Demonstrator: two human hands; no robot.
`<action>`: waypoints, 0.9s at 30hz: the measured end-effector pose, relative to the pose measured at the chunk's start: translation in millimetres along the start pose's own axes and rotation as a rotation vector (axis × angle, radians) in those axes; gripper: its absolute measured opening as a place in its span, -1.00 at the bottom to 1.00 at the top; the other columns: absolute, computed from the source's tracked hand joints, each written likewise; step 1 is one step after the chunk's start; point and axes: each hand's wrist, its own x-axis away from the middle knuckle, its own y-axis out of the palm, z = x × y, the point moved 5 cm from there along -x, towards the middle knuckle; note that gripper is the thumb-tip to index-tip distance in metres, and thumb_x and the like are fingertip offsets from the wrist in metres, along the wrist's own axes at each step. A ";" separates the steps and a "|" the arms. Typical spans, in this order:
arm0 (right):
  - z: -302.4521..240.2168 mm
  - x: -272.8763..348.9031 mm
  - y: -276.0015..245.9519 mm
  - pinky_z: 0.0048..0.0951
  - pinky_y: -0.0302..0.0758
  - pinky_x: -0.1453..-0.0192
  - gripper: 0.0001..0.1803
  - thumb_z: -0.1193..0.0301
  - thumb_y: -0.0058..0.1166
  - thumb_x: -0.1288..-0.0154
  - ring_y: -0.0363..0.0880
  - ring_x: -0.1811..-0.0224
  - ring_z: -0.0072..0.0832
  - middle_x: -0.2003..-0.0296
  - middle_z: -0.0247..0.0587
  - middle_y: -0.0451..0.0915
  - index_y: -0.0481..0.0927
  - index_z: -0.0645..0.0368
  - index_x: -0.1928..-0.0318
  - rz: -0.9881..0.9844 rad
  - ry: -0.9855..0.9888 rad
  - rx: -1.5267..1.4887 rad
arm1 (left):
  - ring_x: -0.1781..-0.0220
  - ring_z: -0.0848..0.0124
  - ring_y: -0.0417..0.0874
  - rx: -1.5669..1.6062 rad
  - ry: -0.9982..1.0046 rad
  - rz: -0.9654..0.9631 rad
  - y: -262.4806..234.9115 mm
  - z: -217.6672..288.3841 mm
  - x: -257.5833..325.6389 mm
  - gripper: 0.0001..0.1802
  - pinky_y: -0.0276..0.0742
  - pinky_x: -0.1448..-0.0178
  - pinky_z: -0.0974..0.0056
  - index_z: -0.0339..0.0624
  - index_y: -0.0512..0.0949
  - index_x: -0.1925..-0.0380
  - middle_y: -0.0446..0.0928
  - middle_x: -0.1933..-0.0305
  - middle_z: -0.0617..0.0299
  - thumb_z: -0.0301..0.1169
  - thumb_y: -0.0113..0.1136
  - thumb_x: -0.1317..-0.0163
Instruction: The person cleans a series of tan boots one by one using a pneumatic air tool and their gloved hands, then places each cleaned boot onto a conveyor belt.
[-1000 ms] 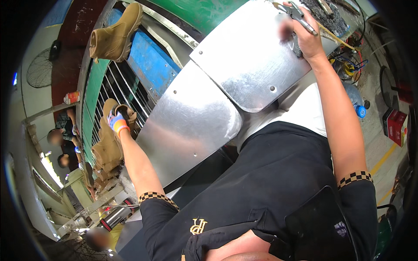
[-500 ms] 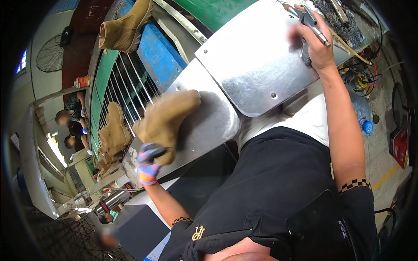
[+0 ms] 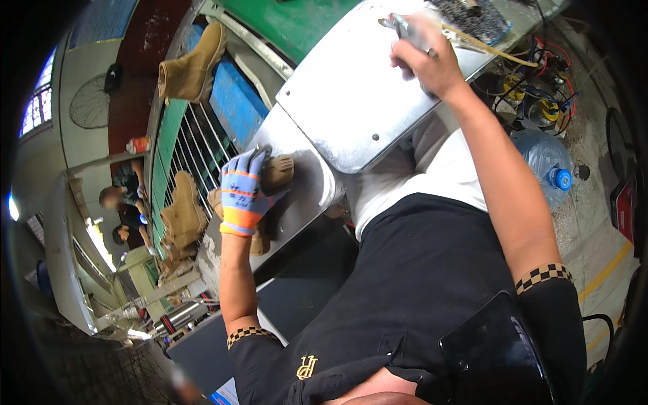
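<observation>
1. I see a tan boot (image 3: 278, 174) with a rounded, ridged end showing to the right of the gloved left hand (image 3: 244, 185), which covers its middle.
2. More of the boot shows below that hand; I make it out over the left metal plate (image 3: 310, 182), but cannot tell whether it touches.
3. I see a slim, silver-grey tool (image 3: 405, 28) in the bare right hand (image 3: 432, 57), its narrow tip toward the upper left, above the right metal plate (image 3: 351, 101). Blur hides its exact kind from me.
</observation>
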 end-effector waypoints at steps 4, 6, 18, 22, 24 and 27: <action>-21.2 31.0 -42.4 -0.42 0.49 0.25 -0.54 0.40 0.05 -0.11 0.66 0.42 -0.39 0.50 -0.12 0.64 0.51 0.10 -0.09 0.089 -0.107 0.165 | -0.03 0.13 0.58 0.036 -0.106 0.274 -31.9 -12.6 16.4 -0.15 0.48 -0.17 0.12 -0.20 0.49 -0.08 0.56 -0.02 0.08 -0.27 0.69 0.31; -20.8 38.6 -69.9 -0.40 0.53 0.23 -0.55 0.39 0.04 -0.15 0.70 0.38 -0.37 0.48 -0.13 0.66 0.51 0.08 -0.11 0.208 -0.206 0.208 | -0.13 0.21 0.56 0.198 -0.221 0.451 -61.9 -30.1 39.6 -0.18 0.47 -0.29 0.14 -0.24 0.44 -0.12 0.54 -0.10 0.06 -0.37 0.64 0.21; -101.9 50.5 13.3 -0.51 0.51 0.28 -0.54 0.46 -0.05 -0.32 0.52 0.44 -0.56 0.47 -0.25 0.54 0.41 0.38 -0.21 -0.347 -0.147 -0.218 | -0.09 0.17 0.56 0.610 0.003 0.892 -84.9 -50.2 -15.5 -0.28 0.43 -0.24 0.12 -0.41 0.42 -0.09 0.52 -0.04 -0.04 0.05 0.11 -0.17; -146.9 56.3 52.2 -0.54 0.47 0.22 -0.50 0.45 0.00 -0.23 0.51 0.37 -0.60 0.24 -0.20 0.56 0.43 0.36 -0.19 -0.519 -0.131 -0.336 | -0.15 0.08 0.56 0.805 -0.035 0.781 -94.6 -47.3 -45.8 -0.21 0.43 -0.29 0.04 -0.46 0.37 -0.16 0.52 -0.09 -0.16 0.03 0.16 -0.15; -164.9 53.3 69.9 -0.50 0.49 0.14 -0.50 0.48 0.01 -0.19 0.54 0.28 -0.56 0.18 -0.20 0.58 0.44 0.33 -0.17 -0.521 -0.230 -0.367 | -0.14 0.08 0.57 0.886 -0.080 0.813 -92.3 -55.4 -47.9 -0.21 0.43 -0.29 0.05 -0.46 0.35 -0.18 0.52 -0.10 -0.14 0.01 0.15 -0.16; -186.4 25.9 92.9 -0.40 0.54 0.28 -0.65 0.48 0.18 -0.14 0.64 0.36 -0.43 0.36 -0.22 0.64 0.57 0.11 0.01 -0.619 -0.310 -0.482 | -0.06 0.18 0.62 0.997 -0.108 0.826 -92.5 -60.2 -57.4 -0.22 0.48 -0.25 0.13 -0.44 0.41 -0.14 0.58 -0.02 -0.08 -0.09 0.31 0.00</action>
